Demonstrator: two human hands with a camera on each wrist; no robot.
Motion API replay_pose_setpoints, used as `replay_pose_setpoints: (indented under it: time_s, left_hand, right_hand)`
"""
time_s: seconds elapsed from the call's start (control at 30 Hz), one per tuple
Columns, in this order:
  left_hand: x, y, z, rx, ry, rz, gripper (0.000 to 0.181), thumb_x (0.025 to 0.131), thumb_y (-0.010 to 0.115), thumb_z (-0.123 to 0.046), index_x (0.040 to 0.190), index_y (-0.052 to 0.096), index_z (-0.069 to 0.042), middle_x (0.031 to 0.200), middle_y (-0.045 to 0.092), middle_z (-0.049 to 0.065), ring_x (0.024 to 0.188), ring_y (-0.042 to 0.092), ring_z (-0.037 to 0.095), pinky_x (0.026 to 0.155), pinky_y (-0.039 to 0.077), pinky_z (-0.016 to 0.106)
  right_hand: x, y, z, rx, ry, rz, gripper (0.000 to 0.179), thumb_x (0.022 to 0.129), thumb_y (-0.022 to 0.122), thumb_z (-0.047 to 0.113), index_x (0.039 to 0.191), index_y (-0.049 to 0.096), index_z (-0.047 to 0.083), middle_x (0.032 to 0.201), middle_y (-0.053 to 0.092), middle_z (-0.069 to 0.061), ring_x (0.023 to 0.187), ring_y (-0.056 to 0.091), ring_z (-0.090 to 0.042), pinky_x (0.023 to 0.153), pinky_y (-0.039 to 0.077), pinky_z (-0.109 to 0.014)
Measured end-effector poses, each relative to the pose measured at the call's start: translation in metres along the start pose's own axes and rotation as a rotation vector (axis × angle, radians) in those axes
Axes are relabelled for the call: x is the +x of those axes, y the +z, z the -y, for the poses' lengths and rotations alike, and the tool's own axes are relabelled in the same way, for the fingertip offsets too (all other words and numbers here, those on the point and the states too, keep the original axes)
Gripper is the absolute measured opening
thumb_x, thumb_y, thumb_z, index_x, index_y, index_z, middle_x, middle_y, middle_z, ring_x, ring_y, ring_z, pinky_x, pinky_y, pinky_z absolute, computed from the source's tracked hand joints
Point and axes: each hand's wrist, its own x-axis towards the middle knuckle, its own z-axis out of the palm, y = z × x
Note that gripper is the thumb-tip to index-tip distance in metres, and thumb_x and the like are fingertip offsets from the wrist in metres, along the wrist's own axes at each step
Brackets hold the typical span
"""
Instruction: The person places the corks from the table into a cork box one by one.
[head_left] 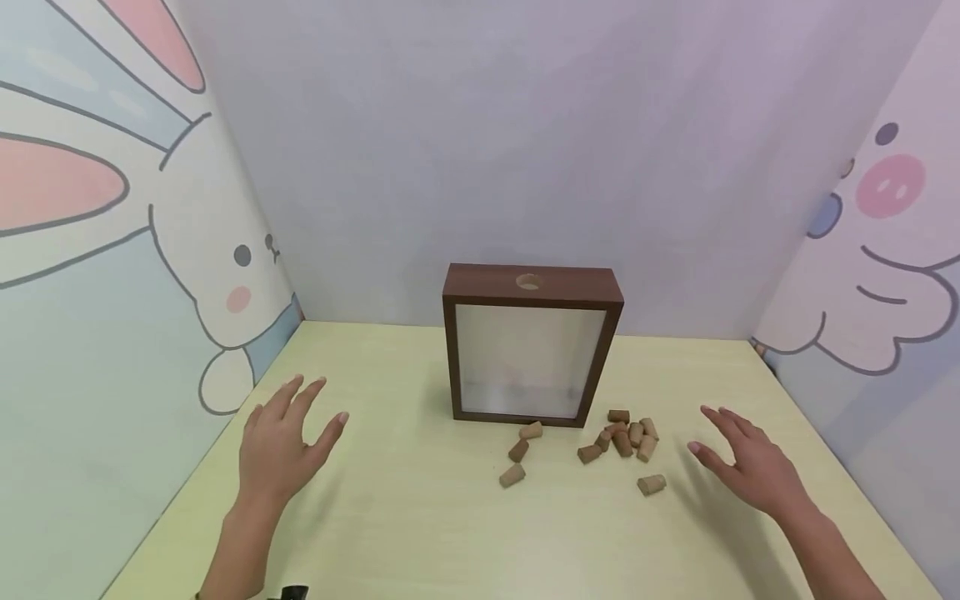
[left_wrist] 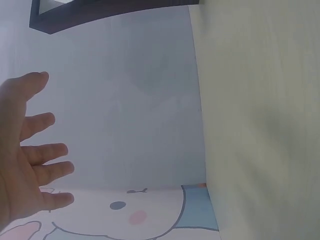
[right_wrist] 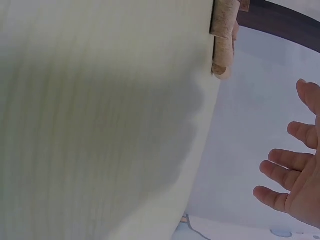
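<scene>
Both hands hover over the pale table with fingers spread and nothing in them. The left hand (head_left: 277, 446) is at the left side, well apart from any object; its fingers also show in the left wrist view. Over the right side is the right hand (head_left: 753, 467), nearest to a lone cork (head_left: 652, 484). Left of that hand lies a loose cluster of several light and dark corks (head_left: 622, 437). A dark brown wooden frame box (head_left: 528, 421) with a clear front stands upright at the back middle, a round hole (head_left: 529, 282) in its top. Three corks (head_left: 518, 451) lie in front of it.
A pale grey wall (head_left: 525, 142) rises behind the table (head_left: 405, 517). Side panels stand at both edges, with a rabbit drawing (head_left: 202, 242) on the left and a pig drawing (head_left: 862, 275) on the right. A small black object (head_left: 294, 592) shows at the bottom edge by the left wrist.
</scene>
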Motion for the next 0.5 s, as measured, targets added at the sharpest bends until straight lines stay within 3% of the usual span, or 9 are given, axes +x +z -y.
replay_pose_setpoints:
  time_s: [0.23,0.37,0.5]
  left_hand:
    - [0.008,0.012,-0.006,-0.128,-0.002,-0.066,0.048,0.075,0.069,-0.030,0.113,0.063,0.000,0.114,0.058,0.026,0.098,0.055,0.044,0.076,0.041,0.059]
    - [0.015,0.018,-0.011,-0.205,-0.015,-0.104,0.045,0.073,0.072,-0.021,0.111,0.064,0.000,0.113,0.058,0.025,0.100,0.055,0.042,0.074,0.042,0.058]
    - [0.021,0.027,-0.015,-0.268,-0.050,-0.096,0.043,0.074,0.072,-0.016,0.112,0.064,0.001,0.115,0.057,0.023,0.102,0.054,0.041,0.075,0.042,0.057]
  right_hand:
    - [0.004,0.013,0.004,0.174,-0.043,-0.068,0.050,0.086,0.066,0.021,0.127,0.050,-0.005,0.118,0.053,-0.026,0.103,0.049,-0.044,0.073,0.039,-0.059]
    - [0.005,0.020,0.008,0.271,-0.019,-0.046,0.043,0.088,0.063,0.017,0.126,0.053,-0.002,0.115,0.057,-0.021,0.098,0.055,-0.029,0.072,0.046,-0.044]
    - [0.005,0.024,0.012,0.389,0.023,0.010,0.037,0.092,0.058,0.017,0.124,0.054,-0.002,0.116,0.057,-0.020,0.094,0.054,-0.008,0.070,0.047,-0.028]
